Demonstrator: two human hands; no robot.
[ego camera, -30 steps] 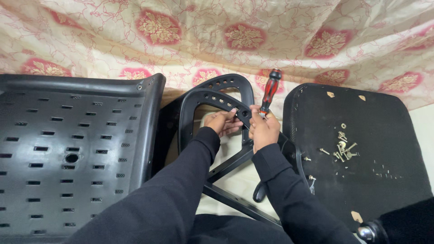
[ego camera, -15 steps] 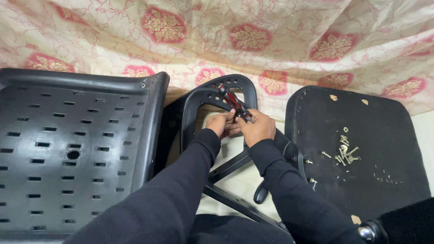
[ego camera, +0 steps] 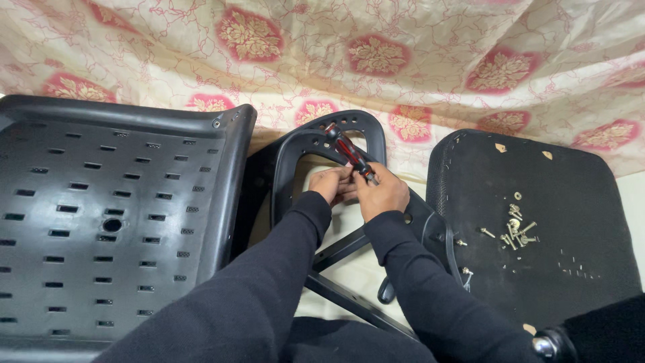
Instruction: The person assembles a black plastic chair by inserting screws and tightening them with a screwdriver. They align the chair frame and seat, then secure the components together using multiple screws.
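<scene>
My right hand (ego camera: 381, 195) grips a red-and-black screwdriver (ego camera: 348, 150), its handle slanting up to the left over a black looped chair armrest (ego camera: 300, 144). My left hand (ego camera: 331, 183) is curled right beside it, fingers pinched at the screwdriver's lower end against the armrest frame; what it pinches is hidden. Both arms wear black sleeves. A black metal bracket (ego camera: 342, 246) runs beneath my wrists.
A black perforated plastic chair back (ego camera: 111, 215) lies on the left. A black chair seat underside (ego camera: 537, 195) on the right bears several loose screws and bolts (ego camera: 514, 230). A cream cloth with red flower patches (ego camera: 376, 54) covers the floor behind. A chrome part (ego camera: 545, 344) shows bottom right.
The screwdriver swung from upright at the right of the armrest to slanting left over it. My hands stayed together on the armrest frame.
</scene>
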